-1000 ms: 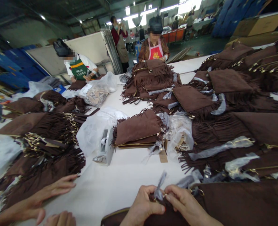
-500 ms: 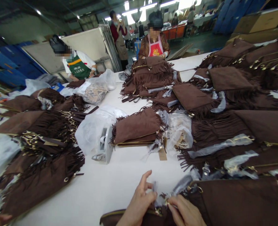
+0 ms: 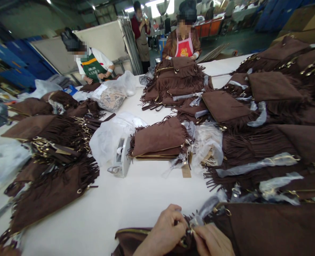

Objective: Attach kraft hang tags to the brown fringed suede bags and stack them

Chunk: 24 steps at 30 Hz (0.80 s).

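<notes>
- At the tabletop's (image 3: 146, 192) near edge, our brown bag (image 3: 132, 235) lies within easy reach.
- Our left hand (image 3: 168, 229) closes on its right end, seemingly to steady it.
- Our right hand (image 3: 213, 241) pinches a small shiny fitting (image 3: 192, 231) there, probably for fine control.

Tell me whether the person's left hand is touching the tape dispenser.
Apart: the head view shows bare white tabletop between the left hand and the tape dispenser.

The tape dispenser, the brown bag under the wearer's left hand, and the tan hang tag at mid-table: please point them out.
Tape dispenser (image 3: 125, 156), head view: side of its grey body.
Brown bag (image 3: 130, 241), head view: fabric at its left end.
Tan hang tag (image 3: 186, 172), head view: its flat face.
</notes>
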{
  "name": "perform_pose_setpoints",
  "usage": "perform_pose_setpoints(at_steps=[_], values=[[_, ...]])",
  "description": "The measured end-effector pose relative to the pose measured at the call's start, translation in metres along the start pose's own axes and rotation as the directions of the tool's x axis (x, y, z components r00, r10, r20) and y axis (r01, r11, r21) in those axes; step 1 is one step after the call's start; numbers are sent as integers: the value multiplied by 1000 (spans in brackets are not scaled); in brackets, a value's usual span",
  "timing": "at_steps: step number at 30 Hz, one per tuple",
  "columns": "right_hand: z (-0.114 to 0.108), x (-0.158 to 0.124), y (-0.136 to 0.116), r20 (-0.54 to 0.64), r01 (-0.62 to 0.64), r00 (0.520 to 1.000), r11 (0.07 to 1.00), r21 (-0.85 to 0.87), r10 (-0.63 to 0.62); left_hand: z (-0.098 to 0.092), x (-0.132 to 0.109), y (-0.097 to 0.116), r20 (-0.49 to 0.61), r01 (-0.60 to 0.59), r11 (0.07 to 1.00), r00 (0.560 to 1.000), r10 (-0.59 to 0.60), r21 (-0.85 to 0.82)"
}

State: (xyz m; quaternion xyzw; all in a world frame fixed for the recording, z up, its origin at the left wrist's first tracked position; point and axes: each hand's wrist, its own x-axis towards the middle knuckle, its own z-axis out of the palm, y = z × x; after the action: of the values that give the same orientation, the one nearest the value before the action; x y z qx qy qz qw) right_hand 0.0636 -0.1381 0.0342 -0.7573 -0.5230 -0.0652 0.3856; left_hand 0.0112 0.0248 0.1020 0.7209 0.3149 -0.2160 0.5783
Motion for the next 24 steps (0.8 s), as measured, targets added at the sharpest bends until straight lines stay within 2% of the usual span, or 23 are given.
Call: perform_pose_setpoints(at_steps=[7,14,18,21,24], values=[[3,-8,3,48,-2,999,1000,-5,3,0,-2,0,19,43,989,999,-41,-142],[0,-6,2,42,11,999,1000,-17,-11,2,-1,0,16,54,980,999,-52,-191],[0,-3,1,28,26,999,999,-26,-25,5,1,-1,-7,10,987,1000,-11,-161],[-1,-2,1,74,25,997,1000,-18,-24,7,1,2,-12,-40,994,999,39,-106],[-4,1,0,110,14,994,1000,7,-15,8,1,1,-65,-79,988,995,71,-131]])
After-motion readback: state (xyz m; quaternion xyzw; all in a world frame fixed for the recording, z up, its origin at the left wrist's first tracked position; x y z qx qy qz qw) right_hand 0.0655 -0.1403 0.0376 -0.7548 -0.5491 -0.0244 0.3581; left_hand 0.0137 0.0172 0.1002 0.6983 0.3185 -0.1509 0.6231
